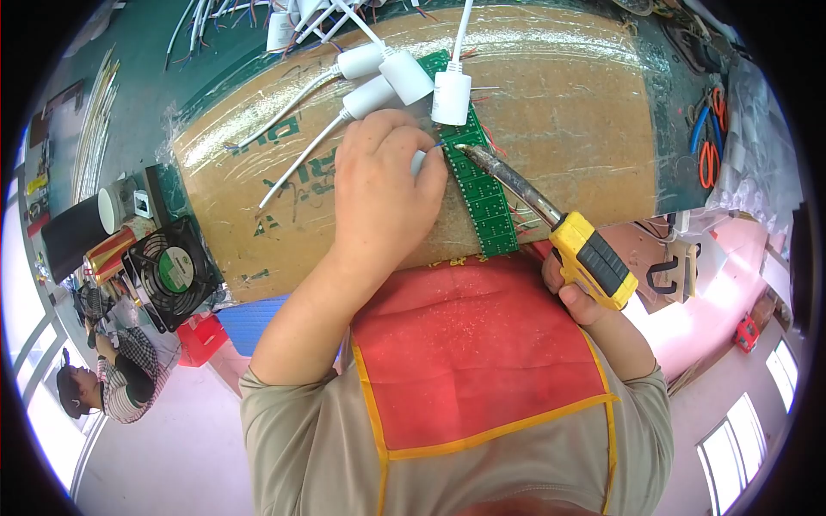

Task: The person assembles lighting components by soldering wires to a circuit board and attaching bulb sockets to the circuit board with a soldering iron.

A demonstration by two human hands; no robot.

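Observation:
A long green circuit board panel (492, 219) lies on the cardboard, running away from me. My left hand (383, 185) is at its left edge, fingers closed round a white cylindrical cable end (419, 162), mostly hidden by the fingers. A thin blue wire reaches from it to the board. In my right hand (575, 297) is a yellow-and-black soldering gun (595, 262). Its dark tip points left and is at the board beside that wire; contact is hard to make out. White cylinders with cables (406, 76) lie beyond my left hand, and another (452, 96) rests over the board's far part.
Brown cardboard (585, 129) covers the bench under the work. A black fan (172, 271) stands at the left edge. Pliers with orange-and-blue handles (709, 138) lie at the right. More white cables (284, 30) are piled at the back. Another person (120, 374) is at the far left.

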